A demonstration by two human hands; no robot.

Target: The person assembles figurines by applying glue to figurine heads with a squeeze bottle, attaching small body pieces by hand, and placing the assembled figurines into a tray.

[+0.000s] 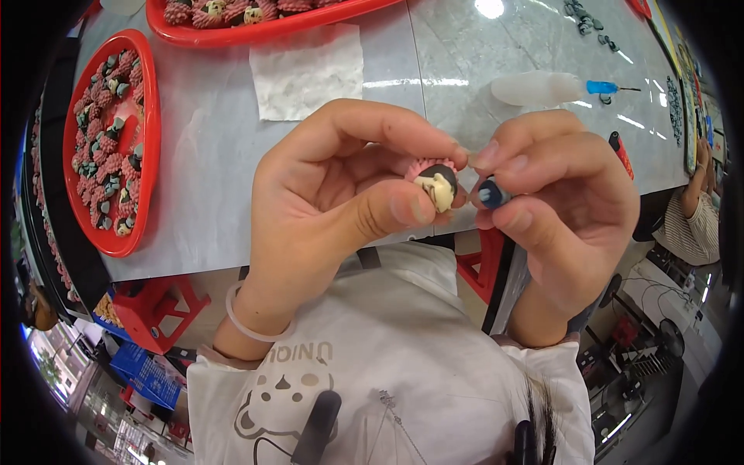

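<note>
My left hand point(333, 182) pinches a small toy figure point(435, 183) between thumb and forefinger; the figure has a cream face, a dark top and a pink frilled rim. My right hand point(554, 186) grips a small dark blue pen-like tool point(490, 193), its tip just to the right of the figure and almost touching it. Both hands are held above the near edge of a grey marble-look table point(209, 178). A pale bangle point(246, 325) circles my left wrist.
A red oval tray point(147, 139) full of several similar pink figures lies at the left. A second red tray point(256, 31) sits at the top. A translucent sheet point(306, 74), a white squeeze bottle with blue nozzle point(542, 87) and a red stool point(155, 306) are nearby. Another person point(694, 217) sits at right.
</note>
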